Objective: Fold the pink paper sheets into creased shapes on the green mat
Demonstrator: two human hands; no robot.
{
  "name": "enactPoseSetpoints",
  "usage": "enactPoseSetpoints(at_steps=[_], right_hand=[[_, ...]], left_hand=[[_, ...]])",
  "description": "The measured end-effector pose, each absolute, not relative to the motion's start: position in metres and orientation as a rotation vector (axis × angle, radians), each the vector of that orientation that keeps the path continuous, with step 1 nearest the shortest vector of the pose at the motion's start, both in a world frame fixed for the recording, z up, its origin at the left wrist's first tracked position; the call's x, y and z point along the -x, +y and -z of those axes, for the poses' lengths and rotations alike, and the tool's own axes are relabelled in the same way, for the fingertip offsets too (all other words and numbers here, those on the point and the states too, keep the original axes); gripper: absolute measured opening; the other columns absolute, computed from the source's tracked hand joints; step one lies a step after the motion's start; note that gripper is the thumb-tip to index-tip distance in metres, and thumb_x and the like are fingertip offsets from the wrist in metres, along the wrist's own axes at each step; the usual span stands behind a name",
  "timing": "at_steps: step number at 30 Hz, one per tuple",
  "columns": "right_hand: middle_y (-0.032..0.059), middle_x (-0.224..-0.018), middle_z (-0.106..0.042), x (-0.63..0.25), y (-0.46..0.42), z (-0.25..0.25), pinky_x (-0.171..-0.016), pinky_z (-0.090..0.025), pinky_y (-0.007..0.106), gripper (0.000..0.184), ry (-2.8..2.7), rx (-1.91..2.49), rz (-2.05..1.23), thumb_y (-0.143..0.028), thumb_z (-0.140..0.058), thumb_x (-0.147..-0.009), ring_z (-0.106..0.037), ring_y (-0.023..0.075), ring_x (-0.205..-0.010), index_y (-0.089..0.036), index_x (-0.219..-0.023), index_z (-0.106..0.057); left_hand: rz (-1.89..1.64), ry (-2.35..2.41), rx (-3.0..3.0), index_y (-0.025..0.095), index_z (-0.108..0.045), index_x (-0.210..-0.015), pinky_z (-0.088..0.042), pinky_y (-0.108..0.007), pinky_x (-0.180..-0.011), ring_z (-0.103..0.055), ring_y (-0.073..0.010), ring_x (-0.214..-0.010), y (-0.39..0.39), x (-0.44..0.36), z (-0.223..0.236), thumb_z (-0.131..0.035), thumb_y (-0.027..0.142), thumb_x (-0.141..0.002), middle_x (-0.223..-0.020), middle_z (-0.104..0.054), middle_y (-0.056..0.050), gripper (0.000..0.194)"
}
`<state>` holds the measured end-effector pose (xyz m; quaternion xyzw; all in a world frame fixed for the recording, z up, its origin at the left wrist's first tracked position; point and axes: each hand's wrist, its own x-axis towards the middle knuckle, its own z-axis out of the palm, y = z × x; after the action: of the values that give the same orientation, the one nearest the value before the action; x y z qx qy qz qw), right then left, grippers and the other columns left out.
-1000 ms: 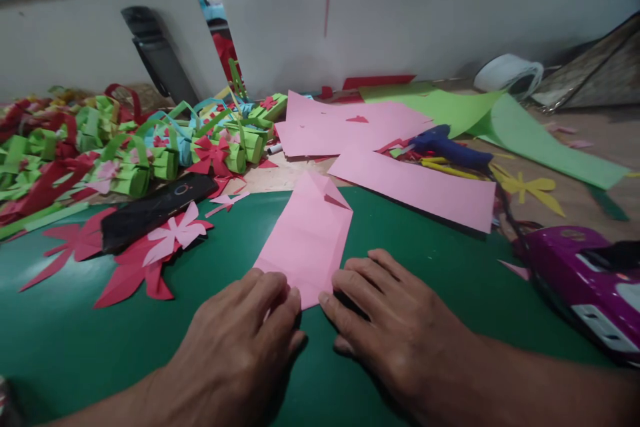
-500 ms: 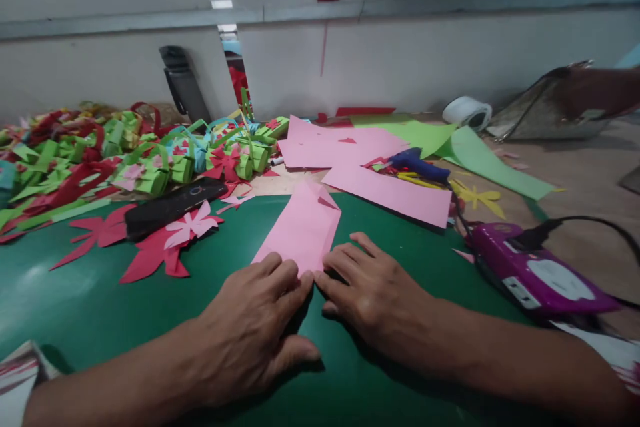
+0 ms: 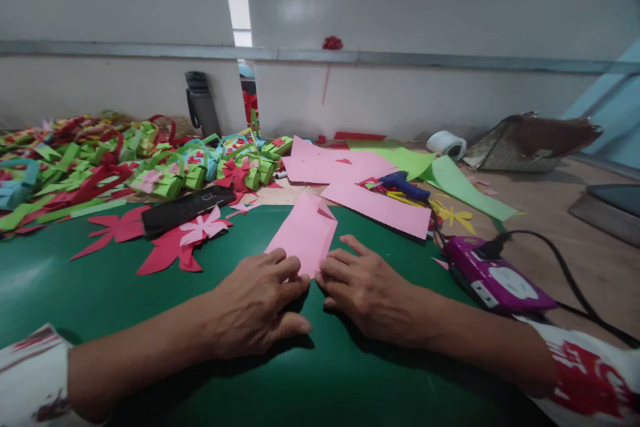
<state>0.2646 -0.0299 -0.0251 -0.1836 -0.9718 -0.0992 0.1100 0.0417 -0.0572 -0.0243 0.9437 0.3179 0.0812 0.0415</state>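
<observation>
A folded pink paper strip lies on the green cutting mat, its far end creased into a point. My left hand rests palm down on the mat with its fingertips pressing the strip's near left corner. My right hand lies flat beside it, fingers spread and pressing the near right corner. The fingertips of both hands almost meet at the strip's near edge. Neither hand grips anything.
Red and pink paper flowers and a black phone lie left of the strip. Green and red paper baskets are piled at far left. Pink sheets, a blue glue gun, green paper and a purple corded device sit to the right.
The view has tilted up and pulled back, showing more wall and both forearms. My hands have drawn closer together at the strip's near edge and still press it flat.
</observation>
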Motion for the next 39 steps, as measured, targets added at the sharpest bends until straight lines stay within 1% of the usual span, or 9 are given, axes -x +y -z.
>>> enactPoseSetpoints(at_steps=[3, 5, 11, 16, 22, 27, 29, 32, 39], right_hand=[[0.0052, -0.079, -0.064, -0.263, -0.025, 0.029, -0.069, -0.041, 0.029, 0.016, -2.765, 0.628, 0.335, -0.017, -0.052, -0.092, -0.056, 0.0154, -0.074, -0.014, -0.081, -0.063], [0.0045, -0.069, -0.061, -0.260, -0.022, 0.032, -0.059, -0.037, 0.027, 0.020, -2.731, 0.671, 0.421, -0.011, -0.048, -0.092, -0.055, 0.0149, -0.066, -0.014, -0.075, -0.060], [0.0055, -0.061, -0.058, -0.248, -0.024, 0.030, -0.043, -0.018, 0.028, 0.022, -2.796, 0.453, 0.705, -0.006, -0.042, -0.088, -0.048, 0.0169, -0.051, -0.015, -0.071, -0.054], [0.0051, -0.056, -0.053, -0.243, -0.031, 0.021, -0.042, -0.013, 0.031, 0.024, -2.836, 0.284, 0.871, -0.003, -0.039, -0.085, -0.046, 0.0177, -0.047, -0.015, -0.068, -0.052], [0.0051, -0.058, -0.054, -0.249, -0.033, 0.017, -0.044, -0.016, 0.032, 0.024, -2.859, 0.244, 0.886, -0.004, -0.040, -0.086, -0.046, 0.0179, -0.049, -0.015, -0.069, -0.053], [0.0041, -0.065, -0.057, -0.264, -0.025, 0.025, -0.046, -0.023, 0.031, 0.021, -2.836, 0.367, 0.708, -0.005, -0.040, -0.091, -0.048, 0.0170, -0.055, -0.012, -0.083, -0.058], [0.0044, -0.070, -0.059, -0.266, -0.022, 0.028, -0.048, -0.027, 0.030, 0.021, -2.824, 0.401, 0.613, -0.008, -0.039, -0.093, -0.050, 0.0169, -0.061, -0.010, -0.093, -0.060], [0.0044, -0.076, -0.061, -0.264, -0.020, 0.029, -0.052, -0.031, 0.029, 0.019, -2.833, 0.431, 0.479, -0.012, -0.042, -0.095, -0.051, 0.0164, -0.066, -0.012, -0.096, -0.061], [0.0077, -0.087, -0.063, -0.262, -0.021, 0.021, -0.055, -0.035, 0.031, 0.016, -2.987, 0.474, 0.280, -0.011, -0.050, -0.091, -0.050, 0.0194, -0.075, -0.009, -0.100, -0.063]], left_hand=[[-0.251, 0.983, -2.875, 0.017, -0.060, -0.095, -0.040, -0.033, -0.068, -0.048, -0.0222, -0.079, -0.057, -0.041, 0.023, -0.046, 0.054, -0.092, -0.091, -0.056, -0.008, 0.040], [-0.251, 0.986, -2.864, 0.016, -0.061, -0.094, -0.040, -0.033, -0.069, -0.047, -0.0221, -0.078, -0.058, -0.041, 0.023, -0.048, 0.055, -0.091, -0.091, -0.056, -0.008, 0.041], [-0.324, 0.972, -2.842, 0.015, -0.062, -0.082, -0.039, -0.035, -0.067, -0.046, -0.0221, -0.075, -0.057, -0.041, 0.027, -0.027, 0.061, -0.094, -0.084, -0.056, -0.009, 0.059], [-0.310, 0.974, -2.836, 0.015, -0.062, -0.078, -0.039, -0.036, -0.067, -0.046, -0.0224, -0.074, -0.056, -0.040, 0.027, -0.019, 0.061, -0.095, -0.083, -0.057, -0.010, 0.065], [-0.281, 0.979, -2.850, 0.015, -0.063, -0.089, -0.040, -0.036, -0.070, -0.047, -0.0233, -0.079, -0.057, -0.036, 0.027, -0.037, 0.056, -0.095, -0.089, -0.058, -0.010, 0.049], [-0.280, 0.989, -2.849, 0.016, -0.060, -0.094, -0.039, -0.036, -0.068, -0.046, -0.0236, -0.079, -0.057, -0.034, 0.028, -0.042, 0.057, -0.093, -0.090, -0.056, -0.008, 0.045], [-0.271, 0.982, -2.858, 0.016, -0.058, -0.101, -0.039, -0.037, -0.068, -0.046, -0.0239, -0.079, -0.056, -0.035, 0.028, -0.041, 0.059, -0.092, -0.092, -0.055, -0.008, 0.048], [-0.234, 0.970, -2.871, 0.017, -0.056, -0.112, -0.039, -0.038, -0.069, -0.046, -0.0246, -0.081, -0.056, -0.038, 0.027, -0.041, 0.062, -0.090, -0.095, -0.054, -0.008, 0.053], [-0.224, 0.997, -2.824, 0.018, -0.059, -0.103, -0.039, -0.040, -0.072, -0.046, -0.0253, -0.083, -0.062, -0.032, 0.027, -0.037, 0.055, -0.095, -0.095, -0.055, -0.008, 0.044]])
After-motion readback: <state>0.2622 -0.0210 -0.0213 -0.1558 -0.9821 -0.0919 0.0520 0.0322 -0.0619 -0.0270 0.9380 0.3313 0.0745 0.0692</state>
